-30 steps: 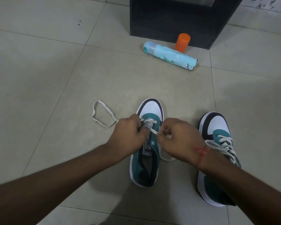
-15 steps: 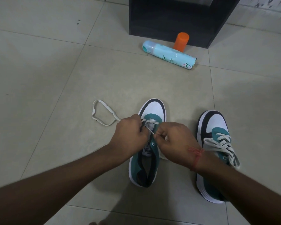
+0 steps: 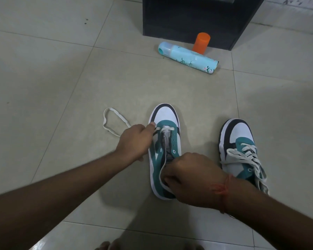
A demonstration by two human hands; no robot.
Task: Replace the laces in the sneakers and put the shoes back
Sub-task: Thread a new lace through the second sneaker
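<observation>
A light-blue spray can (image 3: 188,58) and orange cap (image 3: 201,43) lie far, before a black cabinet (image 3: 193,18). The left hand (image 3: 135,141) pinches the white lace (image 3: 116,121) beside the half-laced sneaker (image 3: 163,150); the right hand (image 3: 193,179) clutches its heel. The laced sneaker (image 3: 240,150) stands right.

Both hands down at the near sneaker, forearms reaching in from the bottom corners.

Left hand (image 3: 135,140): knuckles up, fingers curled, thumb tip forward, pinching the white lace (image 3: 116,121) at the sneaker (image 3: 163,150)'s left eyelets. Right hand (image 3: 192,179): back of hand up, fingers curled down into the shoe's collar, gripping it at the heel end. Red thread band (image 3: 222,190) round the right wrist. Both forearms bare. Toes just visible at the bottom edge.
</observation>
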